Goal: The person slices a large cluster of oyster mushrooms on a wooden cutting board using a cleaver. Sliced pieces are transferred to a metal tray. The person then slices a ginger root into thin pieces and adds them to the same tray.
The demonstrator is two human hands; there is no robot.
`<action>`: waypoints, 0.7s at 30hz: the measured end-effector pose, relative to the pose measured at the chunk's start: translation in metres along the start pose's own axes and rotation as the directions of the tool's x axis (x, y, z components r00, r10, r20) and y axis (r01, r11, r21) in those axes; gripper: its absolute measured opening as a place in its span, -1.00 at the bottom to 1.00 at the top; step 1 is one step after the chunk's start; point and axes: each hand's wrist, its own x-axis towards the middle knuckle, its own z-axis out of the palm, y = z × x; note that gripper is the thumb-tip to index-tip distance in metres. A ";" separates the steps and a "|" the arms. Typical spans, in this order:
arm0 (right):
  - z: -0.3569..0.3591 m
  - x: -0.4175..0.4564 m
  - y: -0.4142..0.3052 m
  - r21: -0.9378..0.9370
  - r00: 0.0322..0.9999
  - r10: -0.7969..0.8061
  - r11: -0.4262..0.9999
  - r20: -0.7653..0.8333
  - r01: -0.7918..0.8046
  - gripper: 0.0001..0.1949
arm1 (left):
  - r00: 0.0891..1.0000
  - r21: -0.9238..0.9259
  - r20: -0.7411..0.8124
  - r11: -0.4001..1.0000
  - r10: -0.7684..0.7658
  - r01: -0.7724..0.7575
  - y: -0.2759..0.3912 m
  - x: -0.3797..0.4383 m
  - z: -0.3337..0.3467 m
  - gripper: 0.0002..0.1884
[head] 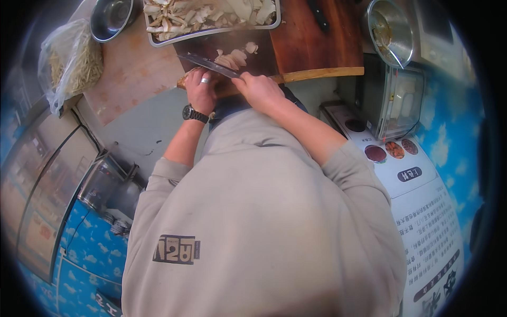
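Note:
In my right hand (259, 92) is the handle of a kitchen knife (210, 64), its blade pointing left across the dark part of a wooden cutting board (257, 65). My left hand (201, 89), with a ring and a wristwatch, bends its fingers over a brownish piece of food (182, 82) at the board's front edge, close beside the blade. Most of that piece is hidden under the hand. Thin pale slices (231, 59) lie just beyond the blade. Behind them, a metal tray (216, 29) holds a heap of pale cut pieces, possibly mushroom.
A second knife (319, 16) lies on the board's reddish right part. Metal bowls stand at the back left (112, 20) and right (390, 33), the right one with a utensil inside. A clear plastic bag (71, 63) of pale strips sits on the left.

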 end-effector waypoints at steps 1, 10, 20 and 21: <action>-0.003 -0.011 0.003 0.009 1.000 0.000 1.000 0.007 0.000 -0.58 | 1.000 -0.001 -0.001 1.000 0.007 -0.007 0.002 -0.002 0.000 -0.72; -0.023 -0.052 0.011 0.023 0.996 0.044 0.999 0.077 -0.046 -0.52 | 0.997 0.043 -0.037 0.997 -0.062 0.064 0.015 -0.002 0.001 -0.71; 0.008 0.007 0.001 0.031 0.996 0.048 0.998 0.074 -0.050 -0.51 | 0.999 0.030 -0.009 0.998 -0.052 0.052 0.012 -0.004 0.005 -0.77; 0.013 0.013 -0.002 0.028 0.998 0.030 0.999 0.053 -0.031 -0.51 | 0.999 0.035 -0.013 0.998 -0.048 0.049 0.014 -0.002 0.003 -0.77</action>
